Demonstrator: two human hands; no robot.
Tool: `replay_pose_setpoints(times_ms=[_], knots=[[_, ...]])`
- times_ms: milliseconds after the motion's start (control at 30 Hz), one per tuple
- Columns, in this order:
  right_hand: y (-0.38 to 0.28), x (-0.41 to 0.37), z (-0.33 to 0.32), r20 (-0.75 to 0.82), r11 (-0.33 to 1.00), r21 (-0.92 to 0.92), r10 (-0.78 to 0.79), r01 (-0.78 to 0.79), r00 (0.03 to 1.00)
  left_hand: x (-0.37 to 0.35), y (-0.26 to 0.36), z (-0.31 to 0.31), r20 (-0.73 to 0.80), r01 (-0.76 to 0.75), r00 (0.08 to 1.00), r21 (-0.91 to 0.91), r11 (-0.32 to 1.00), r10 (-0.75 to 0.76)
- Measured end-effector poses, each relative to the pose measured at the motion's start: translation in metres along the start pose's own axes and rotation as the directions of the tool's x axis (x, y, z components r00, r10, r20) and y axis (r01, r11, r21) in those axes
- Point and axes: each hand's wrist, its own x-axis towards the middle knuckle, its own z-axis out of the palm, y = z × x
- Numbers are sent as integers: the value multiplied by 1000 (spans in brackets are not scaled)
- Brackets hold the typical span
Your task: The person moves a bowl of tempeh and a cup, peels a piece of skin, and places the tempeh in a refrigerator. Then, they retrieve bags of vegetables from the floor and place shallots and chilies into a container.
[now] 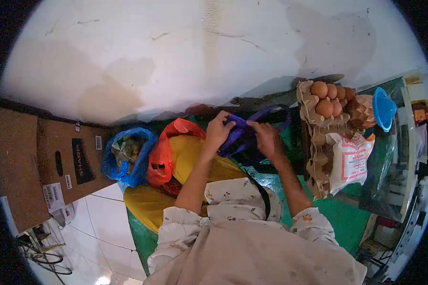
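Head view: purple bag (232,143) at centre, short of the far wall (176,52), between red bag (160,164) on the left and egg tray (320,164) on the right. Held near its far edge by left hand (218,131) and right hand (268,138), fingers of both narrowed in a pinch. Tight on the left, with yellow cloth (184,151) against red bag. Looser on the right: green surface (340,216) visible between right forearm and tray's near edge.

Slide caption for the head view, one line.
Left hand and right hand hold a purple fabric bag; red plastic bag to its left, brown cardboard egg tray to its right.
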Motion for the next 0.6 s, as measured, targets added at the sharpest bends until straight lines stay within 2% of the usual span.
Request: replay_pose_setpoints(times_ms=[33, 67, 200, 267, 300, 367, 400, 467, 500, 567, 600], knots=[[-8, -3, 7, -78, 985, -164, -63, 50, 995, -3, -3, 2, -58, 17, 998, -38, 999, -19], [-15, -6, 13, -227, 971, -212, -159, 110, 961, -9, -5, 5, -112, 35, 993, -77, 996, -44], [-14, -6, 40, -312, 958, -287, -125, 32, 942, -22, 12, 2, -147, 125, 977, -181, 976, -153], [9, -3, 56, -272, 984, 45, 178, -172, 946, -25, 4, 0, -61, 45, 996, -264, 964, -63], [10, -1, 52, -273, 984, 51, 180, -172, 945, -26, 3, -1, -61, 46, 996, -258, 965, -64], [13, 0, 43, -391, 984, -164, -130, 70, 911, -30, 3, 0, 10, 44, 999, -367, 929, -44], [12, 2, 39, -394, 984, -165, -130, 69, 910, -31, 4, 1, 11, 41, 999, -367, 929, -40], [12, 5, 32, -424, 931, -271, -342, 243, 839, -33, 7, 5, -59, 73, 992, -482, 873, -115], [9, 6, 30, -424, 930, -274, -345, 244, 837, -33, 7, 5, -61, 70, 992, -484, 872, -113], [4, 8, 28, -446, 923, -266, -374, 279, 813, -34, 7, 3, -68, 148, 971, -586, 797, -230], [4, 9, 28, -444, 921, -266, -378, 284, 812, -36, 9, 1, -72, 147, 970, -588, 796, -233]])
